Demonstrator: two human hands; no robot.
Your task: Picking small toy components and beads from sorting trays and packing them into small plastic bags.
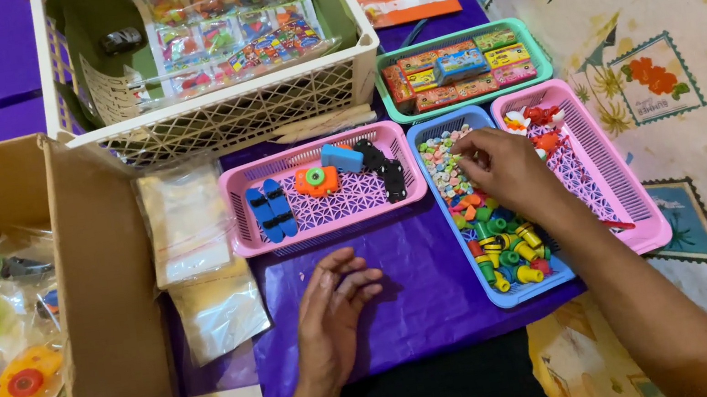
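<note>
Right hand (504,170) reaches into the blue tray (514,294), fingertips bunched over small pastel beads (443,165); whether a bead is actually pinched can't be told from here. Coloured pegs (508,250) fill the near half of that tray. Left hand (333,316) rests palm-down on the purple cloth (431,293), fingers loosely spread, holding nothing. Pink tray (320,192) with toy parts just beyond it. Cardboard box (102,308) at far left.

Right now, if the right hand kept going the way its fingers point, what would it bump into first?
The right hand points up-left inside the blue tray, so it would likely meet the small pastel beads first, then the tray's wall. Depth is hard to judge.
</note>
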